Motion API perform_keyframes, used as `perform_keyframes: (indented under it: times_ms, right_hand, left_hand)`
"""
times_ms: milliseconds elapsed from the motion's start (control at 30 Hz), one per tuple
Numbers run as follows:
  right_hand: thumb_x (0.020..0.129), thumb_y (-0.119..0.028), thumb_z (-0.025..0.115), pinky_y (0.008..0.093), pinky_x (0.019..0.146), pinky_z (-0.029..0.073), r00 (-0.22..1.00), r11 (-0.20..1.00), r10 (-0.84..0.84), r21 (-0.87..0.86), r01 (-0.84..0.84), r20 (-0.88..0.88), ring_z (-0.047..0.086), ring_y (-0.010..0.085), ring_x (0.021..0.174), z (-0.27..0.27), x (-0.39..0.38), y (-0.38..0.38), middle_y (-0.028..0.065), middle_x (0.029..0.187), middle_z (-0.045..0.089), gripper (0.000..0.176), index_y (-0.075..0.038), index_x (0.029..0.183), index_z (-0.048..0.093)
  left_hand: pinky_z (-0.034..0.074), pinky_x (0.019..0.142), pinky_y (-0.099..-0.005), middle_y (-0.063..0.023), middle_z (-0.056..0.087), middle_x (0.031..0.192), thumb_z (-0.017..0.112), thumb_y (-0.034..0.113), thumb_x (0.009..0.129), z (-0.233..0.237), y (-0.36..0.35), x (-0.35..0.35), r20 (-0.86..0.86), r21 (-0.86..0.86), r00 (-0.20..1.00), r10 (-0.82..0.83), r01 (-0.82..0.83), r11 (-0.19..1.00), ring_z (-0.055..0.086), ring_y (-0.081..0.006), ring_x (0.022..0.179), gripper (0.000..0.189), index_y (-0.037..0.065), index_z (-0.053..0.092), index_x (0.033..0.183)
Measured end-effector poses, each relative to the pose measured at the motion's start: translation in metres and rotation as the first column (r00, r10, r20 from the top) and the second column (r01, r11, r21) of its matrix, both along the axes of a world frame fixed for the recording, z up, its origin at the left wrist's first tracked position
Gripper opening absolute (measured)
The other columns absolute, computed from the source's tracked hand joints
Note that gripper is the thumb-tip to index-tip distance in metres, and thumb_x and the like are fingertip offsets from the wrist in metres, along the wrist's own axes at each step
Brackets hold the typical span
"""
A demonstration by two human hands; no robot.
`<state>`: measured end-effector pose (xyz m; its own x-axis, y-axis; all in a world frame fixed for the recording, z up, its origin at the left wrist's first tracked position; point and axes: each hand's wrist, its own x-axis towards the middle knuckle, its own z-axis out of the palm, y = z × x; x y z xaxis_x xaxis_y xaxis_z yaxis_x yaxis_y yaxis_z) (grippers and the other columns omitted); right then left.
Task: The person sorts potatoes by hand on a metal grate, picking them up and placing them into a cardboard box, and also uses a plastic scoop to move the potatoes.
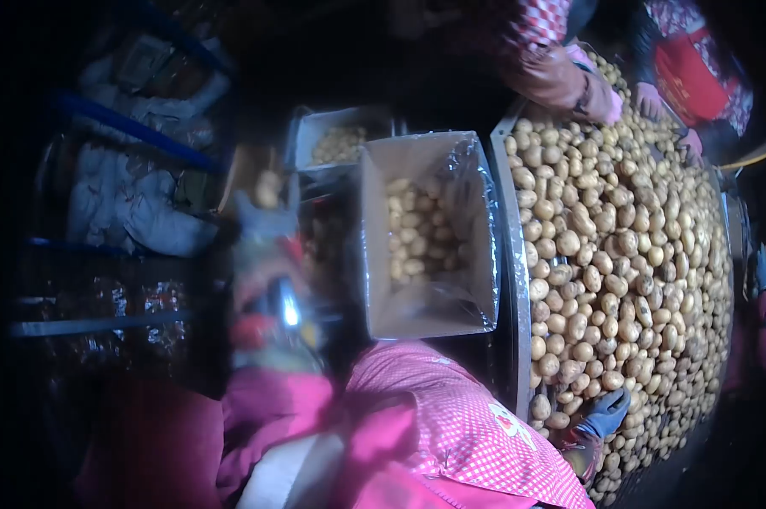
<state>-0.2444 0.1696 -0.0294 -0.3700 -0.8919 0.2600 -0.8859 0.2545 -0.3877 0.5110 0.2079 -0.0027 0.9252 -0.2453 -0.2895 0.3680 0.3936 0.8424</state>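
Note:
My left hand [266, 222], in a grey glove and blurred by motion, reaches out at the left. Its fingers look spread. A potato [268, 188] shows between the fingertips, with gaps seeming to separate it from them, in front of a small brown box [245, 170]. On the right, my right hand [607, 413], in a blue-grey glove, rests on the near edge of a wide heap of potatoes [620, 280]. Its fingers are bent and close together; whatever lies under them is hidden. Between my hands stands a lined cardboard box [429, 310] partly filled with potatoes.
A metal rim [512, 254] borders the heap. Behind the cardboard box is a smaller white box [315, 127] of potatoes. A co-worker's sleeve [552, 81] and another person in a red apron [692, 76] are across the heap. Blue rack bars [133, 127] stand at left.

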Motion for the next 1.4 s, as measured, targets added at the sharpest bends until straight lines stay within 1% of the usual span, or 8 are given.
perform_keyframes:
  times_ms: [233,367,667,767,933,1167,1367,1400]
  right_hand:
    - [0.103,-0.035,0.051,0.0409,0.099,0.047,0.994,0.997,-0.068,0.039,0.065,0.081,0.062,0.0347,0.109,0.009,0.018,0.001,0.0239,0.119,0.067,0.044,0.004,0.122,0.063]
    - [0.101,-0.028,0.053,0.0440,0.097,0.049,0.985,0.993,-0.104,0.039,0.110,-0.139,0.064,0.0390,0.106,0.005,0.014,0.007,0.0241,0.113,0.067,0.038,-0.001,0.125,0.063]
    - [0.098,-0.020,0.058,0.0420,0.089,0.052,0.991,0.994,-0.046,-0.096,0.058,0.124,0.066,0.0364,0.096,0.021,0.029,0.002,0.0206,0.104,0.069,0.026,-0.001,0.111,0.069]
    - [0.098,-0.020,0.060,0.0417,0.089,0.053,0.990,0.993,-0.068,-0.090,0.080,0.127,0.067,0.0368,0.096,0.029,0.034,0.001,0.0212,0.103,0.070,0.026,-0.001,0.112,0.069]
    - [0.098,-0.022,0.059,0.0440,0.085,0.053,0.992,0.999,-0.011,0.038,0.006,0.123,0.066,0.0391,0.095,0.041,0.030,0.000,0.0221,0.103,0.069,0.026,-0.001,0.110,0.069]
    - [0.097,-0.019,0.055,0.0465,0.073,0.052,0.988,0.999,-0.018,0.045,0.012,0.155,0.064,0.0386,0.081,0.042,0.029,-0.001,0.0185,0.086,0.066,0.016,-0.006,0.097,0.065]
    - [0.098,-0.022,0.053,0.0475,0.072,0.052,0.924,0.986,-0.029,0.161,-0.035,0.381,0.065,0.0399,0.081,0.055,0.024,0.000,0.0193,0.088,0.067,0.020,-0.005,0.098,0.065]
    - [0.098,-0.021,0.053,0.0474,0.072,0.052,0.943,0.992,-0.032,0.124,-0.010,0.330,0.065,0.0397,0.080,0.054,0.026,0.000,0.0193,0.088,0.067,0.020,-0.005,0.098,0.065]
  left_hand:
    - [0.041,0.113,-0.0512,-0.0129,0.047,0.150,0.057,0.055,0.097,-0.031,-0.005,0.017,-0.508,-0.177,0.858,0.076,-0.190,0.966,0.046,-0.0374,0.135,0.066,0.009,0.042,0.142]
    - [0.050,0.097,-0.0387,-0.0128,0.050,0.144,0.046,0.049,0.101,-0.068,-0.065,-0.063,-0.215,0.240,0.935,-0.282,0.331,0.913,0.054,-0.0282,0.123,0.058,0.013,0.042,0.146]
    - [0.053,0.079,-0.0298,-0.0074,0.066,0.108,0.067,0.012,0.096,-0.026,-0.199,-0.353,0.561,0.634,-0.004,-0.828,0.644,0.427,0.062,-0.0149,0.095,0.026,0.006,0.065,0.121]
    - [0.053,0.086,-0.0321,-0.0123,0.064,0.119,0.074,0.022,0.092,-0.004,-0.241,-0.433,0.269,0.663,-0.084,-0.960,0.739,0.121,0.065,-0.0203,0.100,0.046,0.006,0.059,0.132]
    - [0.053,0.087,-0.0386,-0.0179,0.063,0.124,0.075,0.034,0.090,-0.029,-0.323,-0.502,0.498,0.848,-0.494,-0.713,0.452,0.278,0.066,-0.0282,0.102,0.057,0.004,0.057,0.134]
    - [0.059,0.081,-0.0405,-0.0145,0.069,0.107,0.060,0.035,0.098,0.032,-0.324,-0.480,-0.222,-0.293,0.003,-0.975,0.954,0.069,0.068,-0.0270,0.095,0.040,0.007,0.060,0.127]
    - [0.055,0.070,-0.0351,-0.0094,0.067,0.090,0.070,0.043,0.092,0.113,-0.257,-0.599,0.120,0.628,-0.537,-0.835,0.693,-0.356,0.067,-0.0198,0.079,0.040,0.009,0.069,0.112]
    - [0.054,0.083,-0.0413,-0.0154,0.068,0.106,0.071,0.038,0.090,0.109,-0.247,-0.619,0.477,0.838,-0.694,-0.539,0.545,0.040,0.068,-0.0309,0.095,0.043,0.012,0.064,0.124]
